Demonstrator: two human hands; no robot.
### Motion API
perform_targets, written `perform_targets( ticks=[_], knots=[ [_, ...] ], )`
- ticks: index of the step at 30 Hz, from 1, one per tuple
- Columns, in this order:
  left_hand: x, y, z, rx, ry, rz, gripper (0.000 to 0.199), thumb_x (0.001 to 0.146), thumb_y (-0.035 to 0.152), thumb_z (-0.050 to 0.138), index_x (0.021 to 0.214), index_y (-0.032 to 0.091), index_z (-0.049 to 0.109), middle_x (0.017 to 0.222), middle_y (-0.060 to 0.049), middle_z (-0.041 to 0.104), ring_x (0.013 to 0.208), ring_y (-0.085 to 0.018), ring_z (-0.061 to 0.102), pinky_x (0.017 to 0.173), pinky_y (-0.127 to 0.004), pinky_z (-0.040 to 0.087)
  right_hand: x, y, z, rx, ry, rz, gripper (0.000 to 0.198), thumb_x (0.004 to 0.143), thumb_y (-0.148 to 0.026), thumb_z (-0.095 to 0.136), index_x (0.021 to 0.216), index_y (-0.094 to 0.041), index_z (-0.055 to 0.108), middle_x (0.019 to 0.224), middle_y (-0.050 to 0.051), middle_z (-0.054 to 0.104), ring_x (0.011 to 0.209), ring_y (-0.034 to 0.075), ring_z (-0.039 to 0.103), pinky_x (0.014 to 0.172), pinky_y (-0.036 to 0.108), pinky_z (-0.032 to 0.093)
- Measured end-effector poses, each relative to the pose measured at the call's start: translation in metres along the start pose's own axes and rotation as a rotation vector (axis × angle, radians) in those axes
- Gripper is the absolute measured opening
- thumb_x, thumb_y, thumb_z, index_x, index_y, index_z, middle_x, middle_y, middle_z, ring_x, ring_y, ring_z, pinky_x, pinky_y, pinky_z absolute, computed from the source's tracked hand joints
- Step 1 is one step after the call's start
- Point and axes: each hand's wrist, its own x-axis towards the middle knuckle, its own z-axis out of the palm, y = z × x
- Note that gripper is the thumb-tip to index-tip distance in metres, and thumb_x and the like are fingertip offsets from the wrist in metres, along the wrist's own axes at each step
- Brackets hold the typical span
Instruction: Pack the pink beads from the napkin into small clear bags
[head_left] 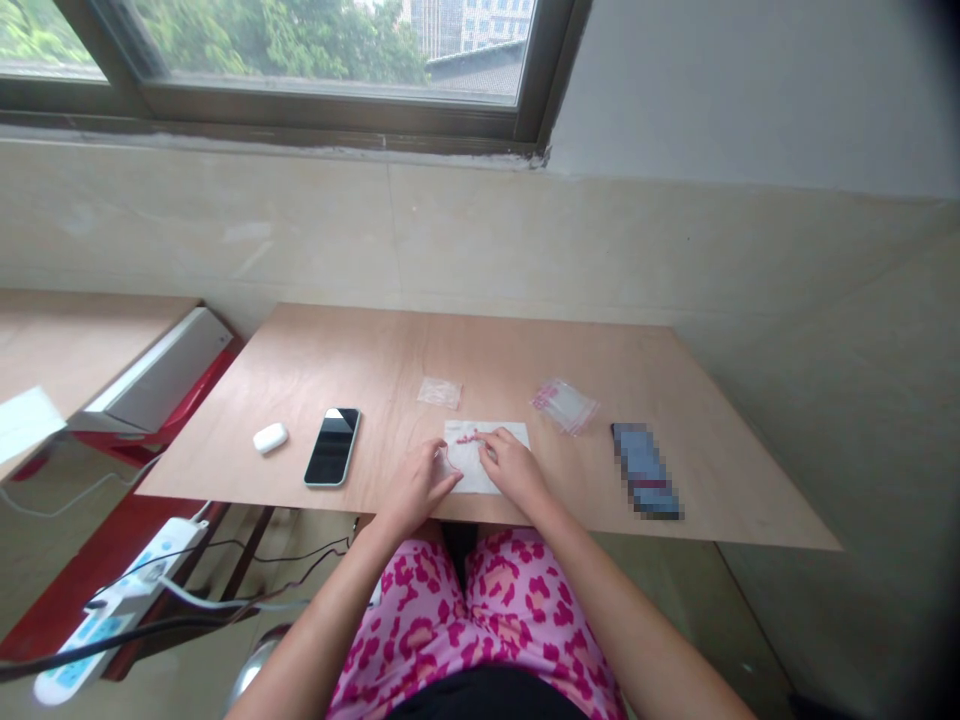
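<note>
Reaching inward, my left hand (421, 486) curls at a thin reddish thread (452, 464), my right hand (514, 469) bends down to small red pieces (466, 438) on a square white sheet (469, 479), either's grip impossible to tell.

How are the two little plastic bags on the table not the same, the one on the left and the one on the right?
The left bag looks smaller; the right bag looks bigger.
The left bag looks clear and whitish, while the right bag shows pink patches.
The left bag lies nearly straight, but the right bag lies slanted.
Both lie flat on the wooden table, untouched by either hand.
</note>
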Motion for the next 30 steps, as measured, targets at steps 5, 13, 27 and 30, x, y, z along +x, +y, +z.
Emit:
perform_targets(
  ticks=[5,13,27,30],
  knots=[
    [0.001,0.002,-0.001,-0.003,-0.013,-0.019,0.045,0.091,0.035,0.069,0.13,0.02,0.051,0.125,-0.014,0.066,0.117,-0.031,0.065,0.099,-0.048,0.052,0.001,0.002,-0.001,-0.022,0.034,0.004,0.012,0.093,-0.02,0.063,0.103,-0.019,0.07,0.103,0.006,0.068,0.096,0.019,0.066,0.088,0.028,0.05],
    [0.003,0.005,-0.001,0.008,-0.013,-0.013,0.044,0.091,0.036,0.069,0.129,0.022,0.052,0.125,-0.013,0.066,0.116,-0.031,0.065,0.099,-0.048,0.052,0.0,0.003,-0.003,0.005,-0.01,0.008,0.008,0.09,-0.018,0.063,0.09,-0.02,0.071,0.1,0.006,0.069,0.095,0.019,0.066,0.087,0.028,0.049],
    [0.003,0.005,-0.003,-0.022,-0.009,-0.032,0.043,0.091,0.035,0.068,0.128,0.021,0.052,0.124,-0.013,0.065,0.115,-0.03,0.064,0.098,-0.047,0.052,0.021,-0.025,-0.009,0.345,-0.008,0.05,0.02,0.093,-0.026,0.058,0.096,-0.019,0.077,0.096,0.006,0.078,0.078,0.019,0.068,0.077,0.029,0.052],
    [0.004,0.002,-0.001,-0.025,-0.001,-0.015,0.043,0.091,0.036,0.069,0.129,0.022,0.053,0.123,-0.012,0.066,0.113,-0.03,0.065,0.097,-0.046,0.052,0.018,-0.016,-0.006,0.175,-0.02,-0.022,0.027,0.092,-0.018,0.057,0.111,-0.02,0.076,0.105,0.008,0.076,0.091,0.021,0.069,0.088,0.031,0.051]
  ],
)
